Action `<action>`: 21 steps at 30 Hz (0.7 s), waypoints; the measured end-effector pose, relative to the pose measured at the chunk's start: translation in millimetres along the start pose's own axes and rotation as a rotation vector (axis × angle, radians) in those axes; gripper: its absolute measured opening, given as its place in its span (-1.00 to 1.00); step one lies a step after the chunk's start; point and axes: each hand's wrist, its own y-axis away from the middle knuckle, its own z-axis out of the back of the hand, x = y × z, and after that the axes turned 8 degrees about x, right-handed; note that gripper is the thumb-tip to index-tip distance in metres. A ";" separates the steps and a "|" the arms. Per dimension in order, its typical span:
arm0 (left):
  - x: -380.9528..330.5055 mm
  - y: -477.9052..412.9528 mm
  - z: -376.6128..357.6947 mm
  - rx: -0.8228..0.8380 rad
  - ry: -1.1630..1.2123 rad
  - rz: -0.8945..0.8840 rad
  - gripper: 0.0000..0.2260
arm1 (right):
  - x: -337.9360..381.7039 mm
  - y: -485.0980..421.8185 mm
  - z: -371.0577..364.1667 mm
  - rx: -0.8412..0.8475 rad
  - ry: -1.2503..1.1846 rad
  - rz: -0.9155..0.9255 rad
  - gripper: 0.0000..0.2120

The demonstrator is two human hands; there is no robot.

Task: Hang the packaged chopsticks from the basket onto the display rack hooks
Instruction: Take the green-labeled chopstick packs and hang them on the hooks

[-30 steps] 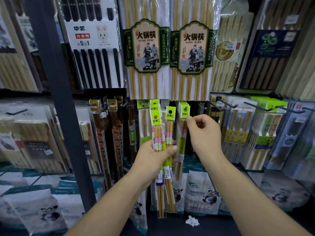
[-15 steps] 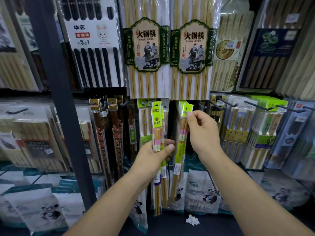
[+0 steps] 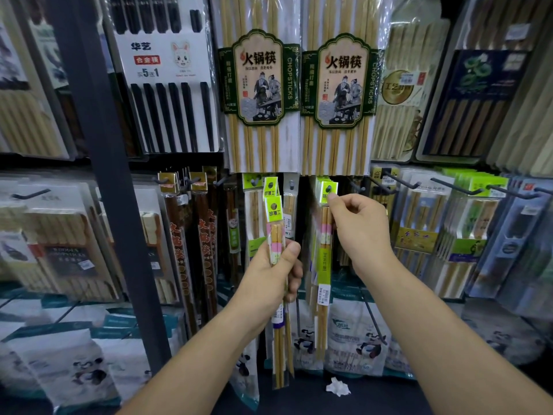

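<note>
Right hand [image 3: 356,232] pushed pack [image 3: 324,259] onto hook [image 3: 329,188].

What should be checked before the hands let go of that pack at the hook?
1. Right hand pinches the pack's green tab: ok.
2. Hook through the tab's hole: cannot tell, though a dark spot shows there.
3. Pack hangs straight with the ones behind: ok.
4. Left hand grips the spare packs: ok.
5. Room left on the hook: cannot tell.
</note>
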 end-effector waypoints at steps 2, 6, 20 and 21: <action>-0.2 0.9 -0.7 -0.007 0.006 0.011 -0.54 | -1.6 0.0 0.7 -0.008 0.013 -0.002 -0.69; 0.3 1.5 -0.8 -0.003 0.058 0.031 -0.65 | -4.3 2.5 1.7 -0.031 0.034 -0.004 -0.72; -4.5 4.9 -10.9 0.108 0.008 0.054 -0.84 | 13.6 33.6 -5.7 0.241 0.015 0.137 -0.95; -5.3 6.0 -11.7 0.125 0.003 0.043 -0.86 | 13.7 32.7 -5.3 0.246 -0.017 0.124 -0.96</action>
